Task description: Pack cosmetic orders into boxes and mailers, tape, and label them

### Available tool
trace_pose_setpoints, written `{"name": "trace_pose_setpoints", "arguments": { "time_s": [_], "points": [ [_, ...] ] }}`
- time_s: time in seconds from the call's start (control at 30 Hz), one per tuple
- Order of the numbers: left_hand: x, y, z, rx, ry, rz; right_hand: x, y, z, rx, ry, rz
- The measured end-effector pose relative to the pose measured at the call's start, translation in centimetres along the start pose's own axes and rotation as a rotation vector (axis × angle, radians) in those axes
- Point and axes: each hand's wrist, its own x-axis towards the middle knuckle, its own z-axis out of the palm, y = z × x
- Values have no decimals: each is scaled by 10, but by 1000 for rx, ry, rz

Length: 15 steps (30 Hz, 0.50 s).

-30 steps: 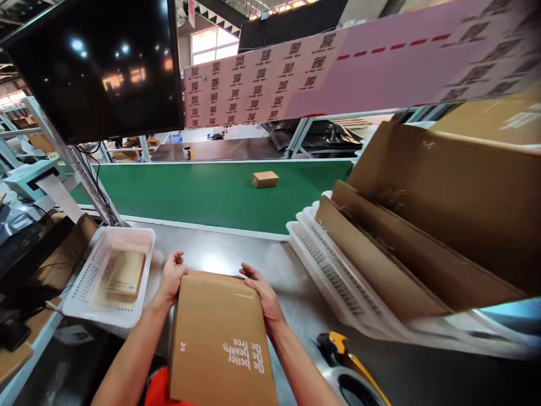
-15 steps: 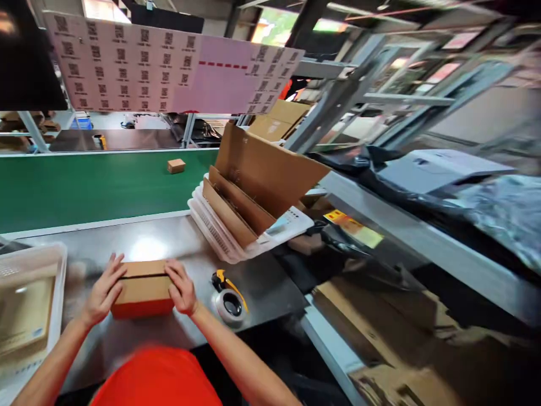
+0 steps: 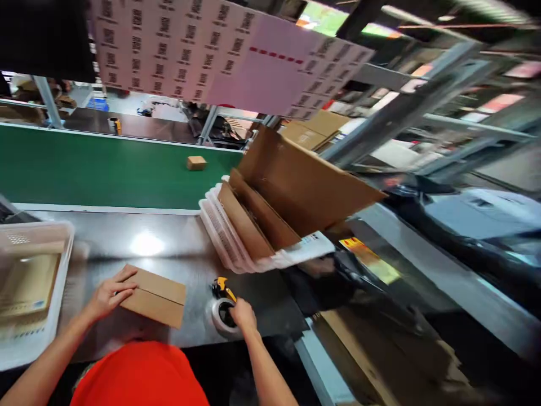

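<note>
A small cardboard box (image 3: 158, 296) with closed top flaps rests slightly turned on the metal bench, a thin seam running across its top. My left hand (image 3: 112, 293) grips its left end, the fingers over the top edge. To the right, a tape dispenser (image 3: 224, 316) with a yellow-and-black frame and a roll of clear tape lies on the bench. My right hand (image 3: 244, 316) is closed around the dispenser's yellow handle; part of the handle is hidden under the fingers.
A white basket (image 3: 70, 242) of flat brown packages stands at left. Stacked white baskets (image 3: 215, 237) hold upright cardboard sheets (image 3: 313, 175). Beyond the bench runs a green conveyor (image 3: 105, 169) with a small carton (image 3: 196, 163). A sheet of printed labels (image 3: 236, 62) hangs above.
My right hand has let go of the box and moved right onto the tape dispenser. The box has turned a little in my left hand. The camera view has shifted and tilted.
</note>
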Motion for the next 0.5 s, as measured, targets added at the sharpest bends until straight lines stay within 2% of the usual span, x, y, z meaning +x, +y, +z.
{"name": "trace_pose_setpoints", "arguments": {
  "time_s": [0.13,0.2,0.27,0.33,0.4,0.43,0.5],
  "points": [
    [2,10,1,-147,2,-104,-12,-22,-9,31,-78,-170],
    [1,13,1,-198,22,-114,-31,-44,-18,183,-57,-337],
    [0,14,0,-223,32,-112,-54,-70,-29,398,-14,-616],
    [1,13,0,-230,35,-106,-78,-99,-39,506,1,-984],
    [2,13,0,-221,36,-95,-98,-125,-44,418,-17,-1303],
    [2,14,0,-213,39,-85,-105,-136,-44,349,-13,-1411],
    [0,21,1,-177,55,-68,-114,-148,-42,236,9,-1507]
  ]
}}
